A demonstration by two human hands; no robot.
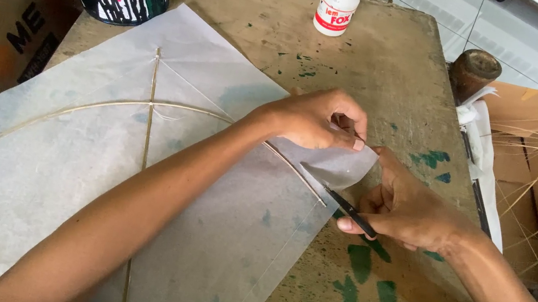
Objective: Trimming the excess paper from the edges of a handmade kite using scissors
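**Paper kite and blade at the table's middle**

You have a large sheet of thin, translucent white paper (56, 187) lying flat on the worn table, its right corner lifted and folded over. A thin straight bamboo spine (148, 122) and a curved bamboo bow (107, 106) cross on it. A slim black-handled blade (338, 198) lies slanted at that folded corner, its tip touching the paper.

Left hand (315, 119) fingers pinched; right hand (409, 213) curled, gripping.
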